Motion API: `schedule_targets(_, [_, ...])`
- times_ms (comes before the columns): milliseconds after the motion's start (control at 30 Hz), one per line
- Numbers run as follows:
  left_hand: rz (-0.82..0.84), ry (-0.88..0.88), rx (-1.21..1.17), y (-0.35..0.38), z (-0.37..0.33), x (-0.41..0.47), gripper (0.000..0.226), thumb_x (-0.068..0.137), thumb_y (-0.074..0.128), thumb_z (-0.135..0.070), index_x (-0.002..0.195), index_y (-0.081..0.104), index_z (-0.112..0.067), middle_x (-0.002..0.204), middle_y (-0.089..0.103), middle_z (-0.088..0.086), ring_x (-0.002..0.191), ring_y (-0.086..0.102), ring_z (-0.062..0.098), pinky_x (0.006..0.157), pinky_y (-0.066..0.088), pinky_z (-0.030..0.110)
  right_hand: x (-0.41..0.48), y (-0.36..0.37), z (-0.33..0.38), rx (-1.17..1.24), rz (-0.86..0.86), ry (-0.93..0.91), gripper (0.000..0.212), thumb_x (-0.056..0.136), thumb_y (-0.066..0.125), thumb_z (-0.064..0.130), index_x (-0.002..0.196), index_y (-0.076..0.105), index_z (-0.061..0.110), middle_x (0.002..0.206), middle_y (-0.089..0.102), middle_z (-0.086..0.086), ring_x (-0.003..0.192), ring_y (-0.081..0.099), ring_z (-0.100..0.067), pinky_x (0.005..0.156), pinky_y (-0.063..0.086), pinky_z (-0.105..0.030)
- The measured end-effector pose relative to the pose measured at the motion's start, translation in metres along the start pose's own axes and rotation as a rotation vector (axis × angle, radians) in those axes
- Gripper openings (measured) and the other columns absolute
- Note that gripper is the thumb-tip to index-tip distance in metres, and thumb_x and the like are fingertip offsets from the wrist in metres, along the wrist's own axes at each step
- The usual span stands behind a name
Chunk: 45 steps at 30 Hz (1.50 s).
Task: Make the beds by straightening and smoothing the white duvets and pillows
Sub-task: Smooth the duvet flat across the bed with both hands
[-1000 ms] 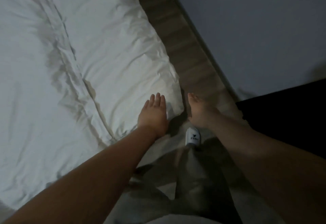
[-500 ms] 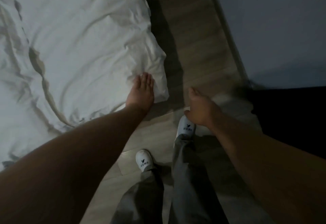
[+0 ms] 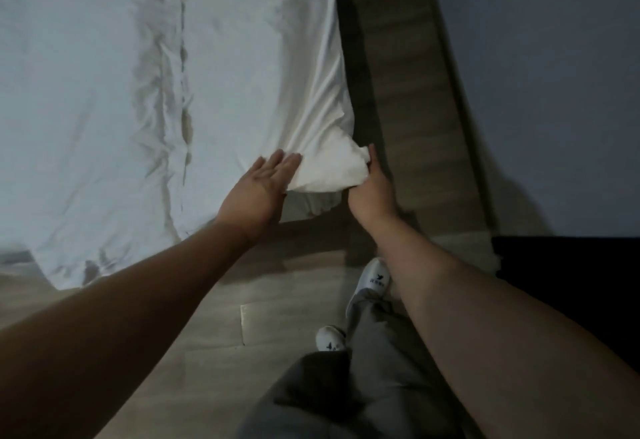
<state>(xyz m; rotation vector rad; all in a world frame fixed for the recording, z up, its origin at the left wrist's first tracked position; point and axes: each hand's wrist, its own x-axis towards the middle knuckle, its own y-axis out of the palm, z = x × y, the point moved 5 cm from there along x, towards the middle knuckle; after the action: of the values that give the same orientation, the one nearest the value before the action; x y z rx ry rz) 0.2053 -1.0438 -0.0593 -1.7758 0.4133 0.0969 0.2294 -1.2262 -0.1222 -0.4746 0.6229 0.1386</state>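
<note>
A white duvet covers the bed and fills the upper left of the head view, with a long crease running down its middle. Its near right corner is lifted and bunched. My right hand grips that corner from the right side, fingers curled under the cloth. My left hand lies flat on the duvet just left of the corner, fingers straight and together. No pillow is in view.
Wooden floor runs in a narrow strip between the bed and a pale wall. A dark piece of furniture stands at the right. My legs in grey trousers and white slippers stand at the bed's foot.
My right hand has moved from hanging free beside the bed to the duvet corner and taken hold of it, lifting it. My left hand stays flat on the duvet. The view has swung left.
</note>
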Motion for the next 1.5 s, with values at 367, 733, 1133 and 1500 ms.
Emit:
schedule_targets(367, [-0.254,-0.528,-0.96,-0.138,0.002,-0.022,0.027,0.097,0.057,-0.043,0.088,0.063,-0.018,0.098,0.066,0.0,0.098,0.063,0.028,0.097,0.051,0.041,-0.094,0.02,0.155,-0.285,0.171,-0.371,0.04,0.107,0.045,0.031,0.146,0.046,0.024,0.121,0.063,-0.007,0.106,0.061,-0.025,0.094,0.052,-0.042])
schedule_targets(733, [0.058,-0.616,-0.225,-0.136,0.057,0.008,0.028,0.099,0.046,-0.018,0.08,0.061,-0.004,0.092,0.06,0.01,0.099,0.065,0.032,0.073,0.044,0.032,-0.053,0.055,0.136,-0.341,0.44,-0.195,0.045,0.101,0.052,0.017,0.144,0.051,0.031,0.133,0.059,-0.003,0.118,0.059,-0.026,0.101,0.051,-0.048])
schedule_targets(1133, [0.03,-0.508,-0.672,-0.121,0.097,-0.009,0.034,0.103,0.052,-0.028,0.089,0.071,-0.003,0.08,0.066,0.013,0.077,0.062,0.028,0.072,0.05,0.039,0.014,0.1,0.226,0.247,0.015,0.148,0.033,0.082,0.073,0.035,0.105,0.062,0.014,0.108,0.071,-0.007,0.094,0.069,-0.031,0.086,0.06,-0.042])
schedule_targets(1500, [0.005,-0.372,-1.376,-0.145,0.293,-0.09,0.033,0.103,0.057,-0.023,0.095,0.071,0.006,0.084,0.066,0.021,0.074,0.058,0.024,0.067,0.047,0.034,-0.039,0.278,0.37,-0.293,-0.383,-0.2,0.032,0.098,0.046,0.007,0.126,0.061,0.004,0.129,0.063,-0.016,0.119,0.059,-0.035,0.083,0.039,-0.022])
